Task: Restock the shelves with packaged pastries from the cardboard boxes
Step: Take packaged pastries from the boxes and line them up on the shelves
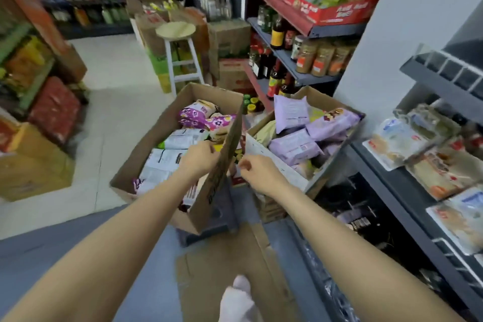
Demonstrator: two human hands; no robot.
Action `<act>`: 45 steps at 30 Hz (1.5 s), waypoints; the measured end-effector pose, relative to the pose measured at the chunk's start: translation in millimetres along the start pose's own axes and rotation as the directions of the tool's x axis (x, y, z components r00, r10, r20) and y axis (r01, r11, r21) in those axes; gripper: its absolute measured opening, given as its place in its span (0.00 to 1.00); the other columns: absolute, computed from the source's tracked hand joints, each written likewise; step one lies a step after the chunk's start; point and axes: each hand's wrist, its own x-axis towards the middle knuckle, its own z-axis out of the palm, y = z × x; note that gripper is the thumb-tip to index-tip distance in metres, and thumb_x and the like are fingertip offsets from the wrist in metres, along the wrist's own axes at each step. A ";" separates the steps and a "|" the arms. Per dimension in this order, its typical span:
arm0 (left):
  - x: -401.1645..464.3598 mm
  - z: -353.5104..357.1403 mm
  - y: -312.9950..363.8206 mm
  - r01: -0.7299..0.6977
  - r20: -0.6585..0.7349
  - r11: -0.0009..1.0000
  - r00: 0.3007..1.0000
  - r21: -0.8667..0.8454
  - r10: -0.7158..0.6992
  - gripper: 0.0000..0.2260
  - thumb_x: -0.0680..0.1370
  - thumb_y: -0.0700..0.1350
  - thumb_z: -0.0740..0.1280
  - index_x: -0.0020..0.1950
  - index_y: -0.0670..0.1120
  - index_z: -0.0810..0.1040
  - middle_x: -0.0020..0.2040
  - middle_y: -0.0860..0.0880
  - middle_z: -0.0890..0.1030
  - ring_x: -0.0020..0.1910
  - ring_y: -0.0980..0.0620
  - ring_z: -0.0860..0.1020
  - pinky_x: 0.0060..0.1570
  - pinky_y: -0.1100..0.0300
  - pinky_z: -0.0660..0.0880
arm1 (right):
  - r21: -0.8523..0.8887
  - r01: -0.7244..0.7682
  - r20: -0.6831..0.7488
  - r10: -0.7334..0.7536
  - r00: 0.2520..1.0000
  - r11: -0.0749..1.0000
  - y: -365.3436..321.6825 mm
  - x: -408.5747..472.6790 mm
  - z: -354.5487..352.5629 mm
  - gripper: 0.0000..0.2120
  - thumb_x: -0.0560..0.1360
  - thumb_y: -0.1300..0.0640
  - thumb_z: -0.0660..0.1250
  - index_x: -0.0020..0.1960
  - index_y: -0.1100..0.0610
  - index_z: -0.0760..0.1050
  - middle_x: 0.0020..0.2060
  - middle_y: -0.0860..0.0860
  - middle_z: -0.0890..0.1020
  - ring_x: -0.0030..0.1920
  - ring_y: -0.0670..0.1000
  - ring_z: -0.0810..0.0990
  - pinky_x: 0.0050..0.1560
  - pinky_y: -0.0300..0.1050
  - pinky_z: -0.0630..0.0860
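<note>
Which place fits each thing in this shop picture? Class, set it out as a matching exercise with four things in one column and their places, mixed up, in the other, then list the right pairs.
Things
1. left hand
2. wooden stool
3. lilac packets
4. clear-wrapped pastries

Places
A. on the grey shelf at the right
B. in the right-hand cardboard box
C. at the raised flap of the left-hand cardboard box
D. on the floor beyond both boxes

Pairs: 1-C, 2-D, 3-B, 4-A
</note>
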 end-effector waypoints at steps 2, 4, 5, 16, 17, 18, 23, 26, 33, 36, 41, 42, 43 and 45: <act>32.9 -5.6 -29.3 0.067 0.015 0.997 0.998 0.029 -0.067 0.11 0.79 0.48 0.60 0.50 0.40 0.74 0.43 0.40 0.79 0.51 0.40 0.78 0.46 0.54 0.72 | 0.017 0.011 0.071 -0.012 0.997 1.000 -7.4 42.3 14.1 0.09 0.76 0.61 0.61 0.55 0.61 0.76 0.52 0.58 0.81 0.53 0.58 0.78 0.50 0.48 0.74; 60.1 -10.5 -57.1 0.124 0.057 0.990 0.990 0.069 -0.128 0.13 0.80 0.47 0.60 0.56 0.38 0.73 0.56 0.37 0.78 0.58 0.39 0.75 0.52 0.53 0.71 | 0.022 0.003 0.137 -0.006 0.991 1.000 -13.0 79.2 26.7 0.12 0.77 0.60 0.62 0.59 0.62 0.74 0.54 0.58 0.79 0.55 0.58 0.77 0.53 0.49 0.74; 72.3 -12.6 -71.0 0.149 0.085 0.984 0.984 0.097 -0.157 0.13 0.80 0.47 0.60 0.58 0.38 0.71 0.60 0.36 0.76 0.60 0.39 0.74 0.54 0.53 0.70 | 0.028 -0.011 0.167 0.006 0.986 1.000 -16.0 96.8 31.5 0.14 0.77 0.60 0.62 0.61 0.61 0.72 0.55 0.58 0.78 0.56 0.58 0.76 0.53 0.48 0.73; 183.5 -18.1 -192.3 -0.052 0.377 0.912 0.919 0.407 -0.116 0.32 0.76 0.47 0.68 0.75 0.44 0.56 0.73 0.43 0.62 0.71 0.42 0.65 0.67 0.47 0.67 | 0.044 -0.268 0.418 0.226 0.880 0.962 -53.1 232.4 135.2 0.26 0.79 0.56 0.61 0.73 0.62 0.57 0.59 0.57 0.74 0.55 0.56 0.76 0.46 0.46 0.70; 191.4 -16.6 -197.9 -0.085 0.417 0.912 0.903 0.401 -0.099 0.32 0.75 0.47 0.68 0.75 0.44 0.56 0.73 0.42 0.63 0.71 0.42 0.65 0.67 0.47 0.67 | 0.096 -0.343 0.421 0.275 0.864 0.934 -52.2 242.6 148.1 0.29 0.79 0.55 0.62 0.75 0.61 0.54 0.64 0.57 0.72 0.59 0.57 0.75 0.47 0.45 0.69; 198.9 -14.4 -203.8 -0.109 0.446 0.916 0.892 0.386 -0.081 0.33 0.75 0.47 0.69 0.75 0.44 0.56 0.73 0.42 0.64 0.70 0.42 0.66 0.66 0.47 0.67 | 0.154 -0.411 0.420 0.317 0.850 0.898 -51.8 252.0 159.5 0.32 0.79 0.53 0.62 0.76 0.61 0.51 0.69 0.57 0.68 0.64 0.57 0.72 0.51 0.45 0.70; 223.9 -11.0 -212.9 -0.144 0.496 0.957 0.868 0.250 0.001 0.26 0.78 0.43 0.64 0.74 0.42 0.59 0.70 0.40 0.67 0.67 0.42 0.70 0.64 0.51 0.69 | 0.283 -0.575 0.314 0.493 0.812 0.767 -30.4 281.2 220.3 0.21 0.74 0.53 0.69 0.62 0.64 0.71 0.58 0.58 0.77 0.62 0.61 0.76 0.57 0.51 0.74; 236.2 -13.0 -216.5 -0.178 0.480 0.961 0.875 0.212 0.056 0.23 0.76 0.45 0.64 0.70 0.44 0.65 0.69 0.42 0.69 0.67 0.43 0.69 0.65 0.51 0.68 | 0.453 -0.600 0.200 0.580 0.789 0.660 -21.7 280.1 235.4 0.08 0.73 0.56 0.68 0.39 0.60 0.75 0.39 0.59 0.78 0.45 0.61 0.80 0.49 0.58 0.77; 233.4 -43.4 -210.2 -0.065 0.596 0.907 0.734 -0.416 0.326 0.41 0.71 0.41 0.74 0.77 0.51 0.53 0.75 0.50 0.60 0.75 0.52 0.58 0.70 0.61 0.58 | 0.845 -0.527 0.303 0.724 0.620 0.098 -44.1 280.3 178.7 0.14 0.78 0.64 0.59 0.35 0.56 0.64 0.27 0.55 0.68 0.26 0.52 0.67 0.27 0.42 0.64; 236.3 -58.2 -212.1 -0.011 0.619 0.924 0.740 -0.381 0.264 0.50 0.59 0.62 0.76 0.75 0.54 0.57 0.68 0.54 0.67 0.69 0.57 0.65 0.69 0.62 0.61 | 0.900 -0.397 0.394 0.725 0.565 -0.180 -56.5 292.3 173.3 0.12 0.78 0.69 0.58 0.37 0.62 0.68 0.29 0.57 0.73 0.29 0.51 0.73 0.22 0.38 0.76; 245.8 -52.4 -209.4 -0.333 0.330 0.934 0.903 0.130 0.276 0.24 0.74 0.48 0.70 0.67 0.45 0.67 0.59 0.40 0.78 0.57 0.40 0.76 0.52 0.53 0.73 | 0.881 -0.416 0.445 0.697 0.562 -0.227 -57.9 303.1 189.6 0.14 0.82 0.53 0.54 0.47 0.62 0.70 0.36 0.55 0.70 0.35 0.51 0.71 0.58 0.48 0.76; 247.1 -52.7 -207.9 -0.296 0.294 0.946 0.923 0.134 0.248 0.20 0.75 0.46 0.68 0.65 0.44 0.68 0.57 0.38 0.79 0.55 0.38 0.77 0.49 0.51 0.73 | 0.835 -0.542 0.434 0.721 0.540 -0.097 -50.7 305.0 199.2 0.13 0.82 0.50 0.54 0.53 0.60 0.70 0.37 0.54 0.69 0.35 0.52 0.69 0.55 0.49 0.74; 248.5 -52.7 -207.4 -0.271 0.276 0.955 0.933 0.122 0.230 0.19 0.75 0.45 0.67 0.64 0.44 0.68 0.55 0.38 0.79 0.54 0.37 0.77 0.48 0.51 0.73 | 0.748 -0.662 0.413 0.751 0.516 0.043 -49.4 304.4 204.2 0.11 0.81 0.51 0.56 0.59 0.57 0.67 0.41 0.54 0.70 0.37 0.52 0.70 0.48 0.49 0.74; 250.2 -53.5 -206.2 -0.259 0.272 0.960 0.936 0.107 0.222 0.19 0.75 0.44 0.67 0.64 0.43 0.69 0.56 0.38 0.79 0.54 0.38 0.77 0.48 0.52 0.73 | 0.608 -0.769 0.381 0.778 0.500 0.196 -42.3 303.7 218.5 0.27 0.77 0.53 0.64 0.71 0.57 0.57 0.54 0.56 0.74 0.46 0.55 0.76 0.40 0.49 0.76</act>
